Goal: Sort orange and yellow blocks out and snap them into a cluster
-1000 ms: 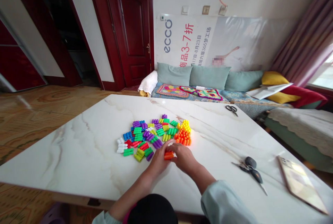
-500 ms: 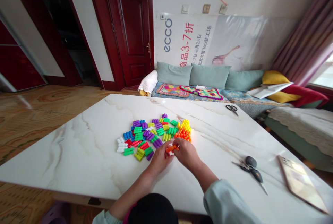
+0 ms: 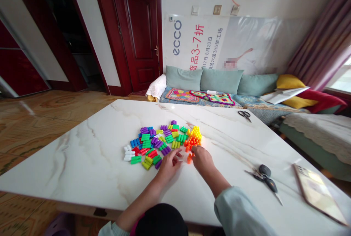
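Note:
My right hand [image 3: 202, 160] has its fingers closed on a small orange plastic piece [image 3: 189, 158], held low at the near side of the orange and yellow cluster. The orange pieces [image 3: 194, 140] stand packed together, with yellow round-topped pieces [image 3: 195, 130] behind them. To the left, my left hand [image 3: 170, 163] is loosely curled, its thumb and fingers apart and nothing between them. Close by it lie linked plastic tube pieces: purple [image 3: 166, 150], yellow-green [image 3: 147, 162], green [image 3: 136, 160], white [image 3: 128, 152], and some red and blue.
On the right of the marble-patterned table [image 3: 95, 155] lie an open pair of dark-handled scissors [image 3: 267, 181] and a phone [image 3: 319, 192]. Black-handled scissors [image 3: 245, 115] lie near the far edge. Beyond the table stands a sofa with pale green cushions [image 3: 222, 80].
My right hand has moved right, away from my left hand, carrying the orange piece toward the orange cluster. My left hand has let go, and its fingers have opened.

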Available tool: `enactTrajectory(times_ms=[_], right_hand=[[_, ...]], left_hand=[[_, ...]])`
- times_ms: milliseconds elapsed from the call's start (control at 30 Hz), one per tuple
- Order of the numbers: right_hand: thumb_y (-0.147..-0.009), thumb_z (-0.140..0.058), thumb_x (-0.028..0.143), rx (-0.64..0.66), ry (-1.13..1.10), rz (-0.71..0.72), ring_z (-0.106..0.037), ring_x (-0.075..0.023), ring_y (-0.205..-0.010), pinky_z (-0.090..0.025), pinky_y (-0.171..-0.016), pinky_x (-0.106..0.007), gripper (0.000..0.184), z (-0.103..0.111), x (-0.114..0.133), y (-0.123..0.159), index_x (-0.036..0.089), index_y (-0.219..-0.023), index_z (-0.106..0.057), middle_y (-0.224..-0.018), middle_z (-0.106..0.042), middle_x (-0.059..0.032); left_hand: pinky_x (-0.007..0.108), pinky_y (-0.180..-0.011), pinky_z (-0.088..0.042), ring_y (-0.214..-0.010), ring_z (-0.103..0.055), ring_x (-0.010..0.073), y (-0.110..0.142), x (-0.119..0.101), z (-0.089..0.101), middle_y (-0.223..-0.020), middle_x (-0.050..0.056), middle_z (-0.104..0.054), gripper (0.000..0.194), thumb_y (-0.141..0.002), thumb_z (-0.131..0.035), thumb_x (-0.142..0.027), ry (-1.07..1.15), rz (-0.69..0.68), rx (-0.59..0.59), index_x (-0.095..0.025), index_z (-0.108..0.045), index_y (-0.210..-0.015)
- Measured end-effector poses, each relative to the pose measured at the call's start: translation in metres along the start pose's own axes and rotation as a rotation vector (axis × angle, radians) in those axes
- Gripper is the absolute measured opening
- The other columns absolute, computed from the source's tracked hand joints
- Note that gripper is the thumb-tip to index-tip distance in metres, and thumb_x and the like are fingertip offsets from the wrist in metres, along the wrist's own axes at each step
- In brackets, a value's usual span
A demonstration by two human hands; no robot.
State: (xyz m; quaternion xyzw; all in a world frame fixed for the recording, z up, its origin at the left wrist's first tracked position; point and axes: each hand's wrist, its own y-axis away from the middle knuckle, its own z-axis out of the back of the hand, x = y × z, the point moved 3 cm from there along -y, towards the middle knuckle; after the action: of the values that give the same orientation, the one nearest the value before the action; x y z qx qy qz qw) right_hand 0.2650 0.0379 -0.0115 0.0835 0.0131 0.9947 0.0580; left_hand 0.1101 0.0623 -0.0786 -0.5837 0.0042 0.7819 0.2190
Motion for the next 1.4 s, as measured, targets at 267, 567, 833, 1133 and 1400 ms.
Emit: enactTrajectory(times_ms=[267, 567, 833, 1133, 1400], right_hand=[[-0.079, -0.053, 0.017, 0.001, -0.051, -0.032, -0.064, -0.0202, -0.082, -0.037, -0.061, -0.027, 0.017, 0.022, 0.0, 0.017, 0.022, -0.083, -0.069, -0.091, -0.069, -0.0062], [-0.067, -0.059, 0.01, 0.139, -0.211, 0.156, -0.06, -0.0177, -0.091, -0.043, -0.076, -0.026, 0.031, -0.015, 0.001, 0.013, 0.017, -0.096, -0.069, -0.1, -0.066, -0.0068], [-0.069, -0.058, 0.012, 0.113, -0.253, 0.164, -0.059, -0.0188, -0.099, -0.043, -0.084, -0.028, 0.038, -0.016, 0.002, 0.009, 0.015, -0.107, -0.065, -0.108, -0.064, -0.0089], [-0.071, -0.059, 0.016, 0.082, -0.199, 0.149, -0.058, -0.021, -0.103, -0.043, -0.084, -0.029, 0.041, -0.018, 0.003, 0.005, 0.017, -0.112, -0.062, -0.109, -0.062, -0.0091], [-0.073, -0.06, 0.022, 0.102, -0.156, 0.114, -0.058, -0.0215, -0.102, -0.043, -0.081, -0.03, 0.04, -0.016, 0.001, 0.003, 0.017, -0.113, -0.061, -0.112, -0.06, -0.0097]], left_hand=[[0.022, -0.063, -0.05, -0.071, -0.058, 0.0119, 0.0, -0.001, -0.001, -0.097, 0.005, -0.066, 0.034, -0.073, -0.056, -0.01, -0.018, -0.028, -0.031, -0.017, -0.065, -0.105], [0.025, -0.067, -0.051, -0.077, -0.062, 0.0152, 0.0, -0.008, 0.002, -0.099, 0.007, -0.067, 0.022, -0.08, -0.058, -0.022, -0.02, -0.043, -0.022, -0.017, -0.067, -0.1], [0.026, -0.069, -0.051, -0.082, -0.062, 0.0167, 0.0, -0.01, 0.002, -0.1, 0.008, -0.067, 0.022, -0.079, -0.057, -0.017, -0.025, -0.045, -0.017, -0.016, -0.068, -0.099], [0.025, -0.068, -0.052, -0.082, -0.062, 0.0168, 0.0, -0.012, 0.002, -0.098, 0.007, -0.068, 0.02, -0.079, -0.058, -0.016, -0.022, -0.05, -0.023, -0.018, -0.068, -0.096], [0.025, -0.068, -0.052, -0.081, -0.063, 0.0166, 0.0, -0.01, 0.002, -0.097, 0.006, -0.067, 0.02, -0.078, -0.057, -0.016, -0.039, -0.053, -0.021, -0.017, -0.068, -0.096]])
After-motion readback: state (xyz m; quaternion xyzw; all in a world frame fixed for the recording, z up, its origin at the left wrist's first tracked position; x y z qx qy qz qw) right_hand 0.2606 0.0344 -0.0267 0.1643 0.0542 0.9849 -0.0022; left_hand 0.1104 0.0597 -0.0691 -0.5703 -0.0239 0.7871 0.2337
